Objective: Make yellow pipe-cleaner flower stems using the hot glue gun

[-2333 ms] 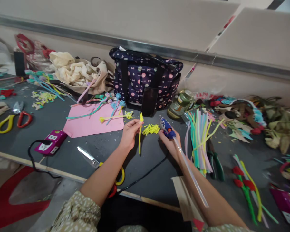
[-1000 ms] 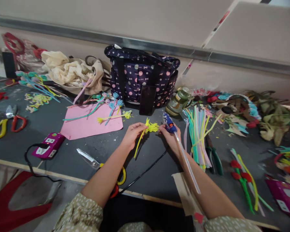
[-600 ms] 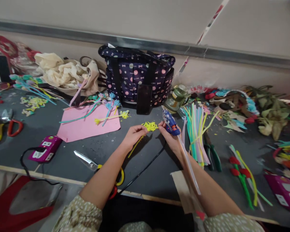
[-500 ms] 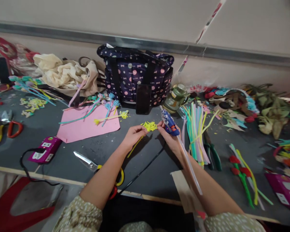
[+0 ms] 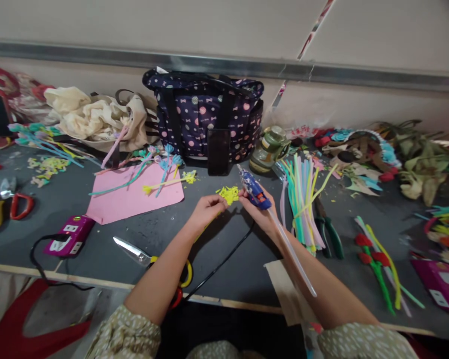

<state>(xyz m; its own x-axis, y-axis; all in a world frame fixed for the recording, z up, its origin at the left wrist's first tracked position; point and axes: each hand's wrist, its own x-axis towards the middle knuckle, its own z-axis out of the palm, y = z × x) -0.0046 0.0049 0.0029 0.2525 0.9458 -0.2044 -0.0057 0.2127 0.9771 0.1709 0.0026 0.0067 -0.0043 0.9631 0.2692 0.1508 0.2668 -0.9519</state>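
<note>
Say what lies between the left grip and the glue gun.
In the head view, the heap of yellow bits lies between the left grip and the glue gun; fingertips of the right grip, which holds the gun, poke into that stretch.

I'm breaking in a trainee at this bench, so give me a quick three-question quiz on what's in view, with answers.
1. True or false: the right hand holds the glue gun.
2. What colour are the scraps by the left hand?
A. Pink
B. Yellow
C. Red
3. Fill in the blank: the black ____ is propped upright in front of the dotted bag.

Key:
1. True.
2. B.
3. Phone.
</note>
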